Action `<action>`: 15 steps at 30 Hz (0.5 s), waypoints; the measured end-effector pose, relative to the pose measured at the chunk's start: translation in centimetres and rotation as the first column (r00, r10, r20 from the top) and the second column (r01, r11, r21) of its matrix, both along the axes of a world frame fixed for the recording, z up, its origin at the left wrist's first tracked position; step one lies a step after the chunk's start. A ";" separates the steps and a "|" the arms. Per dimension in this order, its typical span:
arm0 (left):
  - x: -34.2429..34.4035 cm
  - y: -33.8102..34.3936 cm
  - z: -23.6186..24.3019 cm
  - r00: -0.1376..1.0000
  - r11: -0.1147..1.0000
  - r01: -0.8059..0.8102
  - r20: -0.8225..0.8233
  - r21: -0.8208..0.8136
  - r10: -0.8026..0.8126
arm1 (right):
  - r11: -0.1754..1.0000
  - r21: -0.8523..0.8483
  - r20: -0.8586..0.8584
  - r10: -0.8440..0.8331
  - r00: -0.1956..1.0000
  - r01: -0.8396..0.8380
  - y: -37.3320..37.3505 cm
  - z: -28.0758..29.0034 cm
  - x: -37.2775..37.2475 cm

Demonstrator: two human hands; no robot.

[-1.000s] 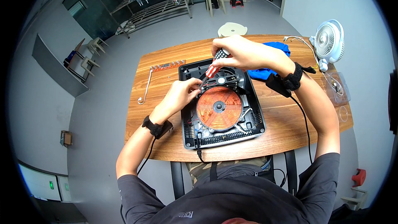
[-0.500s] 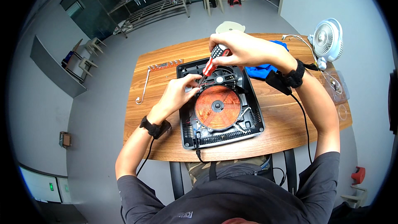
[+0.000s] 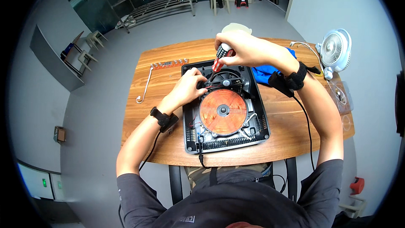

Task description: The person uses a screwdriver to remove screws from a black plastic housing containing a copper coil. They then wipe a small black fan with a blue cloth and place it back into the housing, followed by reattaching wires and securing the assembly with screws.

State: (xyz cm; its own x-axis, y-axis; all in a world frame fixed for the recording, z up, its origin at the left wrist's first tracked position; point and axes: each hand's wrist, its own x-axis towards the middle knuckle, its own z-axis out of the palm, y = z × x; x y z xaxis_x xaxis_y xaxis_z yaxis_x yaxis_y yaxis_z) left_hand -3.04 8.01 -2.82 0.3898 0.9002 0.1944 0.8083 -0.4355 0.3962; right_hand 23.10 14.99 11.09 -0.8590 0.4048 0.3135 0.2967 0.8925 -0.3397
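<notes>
An opened induction cooker (image 3: 265, 131) lies on the table in front of me, its round copper coil (image 3: 215, 116) and black cooling fan (image 3: 226, 76) exposed. My right hand (image 3: 240, 48) is wrapped round the red, white and dark patterned handle of a screwdriver (image 3: 217, 64). Its shaft slants down to the fan's left side. At that spot, beyond the coil's upper left edge, my left hand (image 3: 188, 88) has its thumb and fingertips closed in beside the screwdriver's tip. Whatever they pinch is too small or hidden to name.
A small circuit board strip (image 3: 168, 63) with a white cable lies at the table's far left. Behind my right wrist is a blue cloth (image 3: 263, 74). A white fan (image 3: 334, 47) and a clear plastic tray (image 3: 341, 97) stand at the right. The cooker's power cord (image 3: 201, 158) hangs over the near edge.
My left fingers have shifted slightly across the cooker's far left part. The screwdriver stands a little differently, its tip still beside them. The whole view has shifted slightly.
</notes>
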 end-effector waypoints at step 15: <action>0.6 0.1 -1.9 0.990 0.999 -0.052 0.131 -0.012 0.053 | 0.996 -0.081 0.076 0.028 0.997 -0.022 0.9 -0.5 -2.1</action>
State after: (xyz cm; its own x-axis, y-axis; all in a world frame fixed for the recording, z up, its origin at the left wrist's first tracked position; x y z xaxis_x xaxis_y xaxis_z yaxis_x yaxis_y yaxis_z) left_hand -2.46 8.12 -4.77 0.3134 0.9205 0.2335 0.7705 -0.3902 0.5040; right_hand 21.00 15.88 10.57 -0.8894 0.4041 0.2136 0.3027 0.8709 -0.3872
